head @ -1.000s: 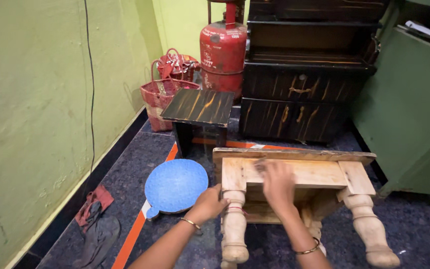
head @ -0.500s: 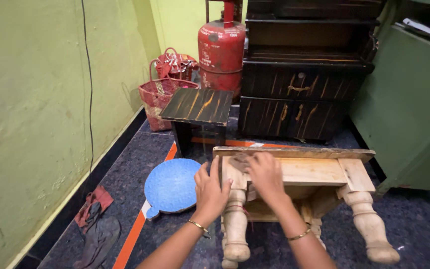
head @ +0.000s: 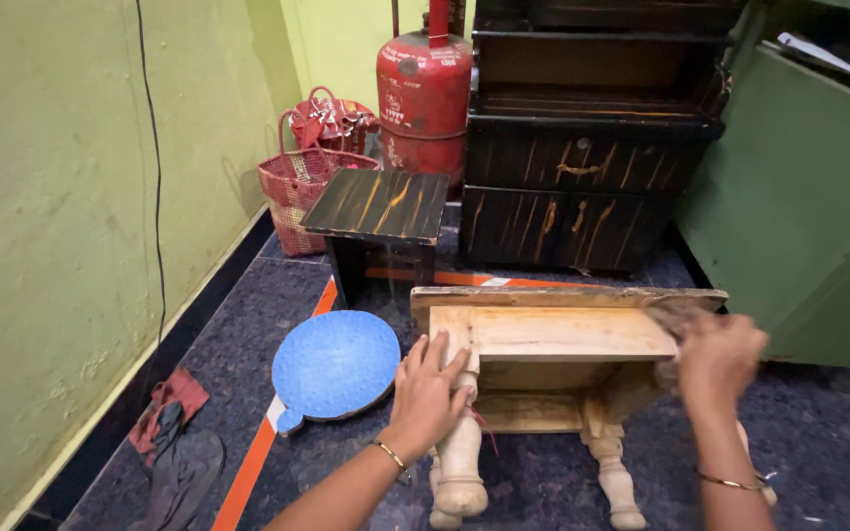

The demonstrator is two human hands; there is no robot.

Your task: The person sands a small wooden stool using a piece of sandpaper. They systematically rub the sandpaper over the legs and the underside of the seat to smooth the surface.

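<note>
One unfinished wooden stool (head: 553, 344) lies tipped on its side on the dark speckled floor (head: 543, 482), its turned legs pointing toward the camera. The left hand (head: 427, 393), fingers spread open, presses flat on the near-left leg top. The right hand (head: 715, 359) is blurred at the stool's right end; its grip cannot be determined.

- A room in a home, used as a small woodworking corner.
- Household goods stand along the yellow-green plastered wall (head: 41, 246): a red metal gas cylinder (head: 424, 93) and red woven plastic baskets (head: 297, 187).
- Dark striped wooden cabinet (head: 582, 157) and matching small dark stool (head: 378, 211) sit on the speckled dark stone floor (head: 277, 295).
- An unfinished pale wooden stool with turned legs (head: 553, 339) lies on its side.
</note>
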